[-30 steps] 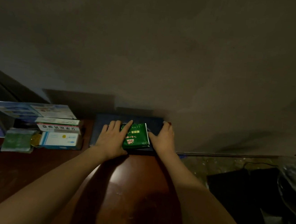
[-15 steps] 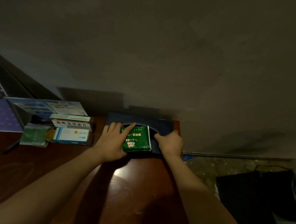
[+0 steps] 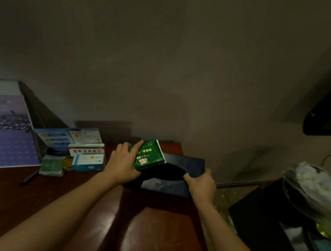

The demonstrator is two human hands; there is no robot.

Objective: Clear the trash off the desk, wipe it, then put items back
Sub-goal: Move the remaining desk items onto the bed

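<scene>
A dark blue tissue box (image 3: 177,178) with an oval opening lies on the reddish-brown desk (image 3: 94,223) near the wall. My right hand (image 3: 200,182) grips its right end. My left hand (image 3: 123,162) holds a green tissue packet (image 3: 150,155) tilted above the left side of the box's opening.
White and blue medicine boxes (image 3: 87,156), a small green sachet (image 3: 52,165), leaflets (image 3: 68,136) and a purple booklet (image 3: 4,134) sit at the desk's back left. A pen (image 3: 29,178) lies beside them. A trash bag (image 3: 314,192) with crumpled tissue hangs right of the desk, above a black bin (image 3: 268,220).
My left hand lifted the green packet up and tilted it. My right hand pulled the blue box toward me, away from the wall. The view shifted right.
</scene>
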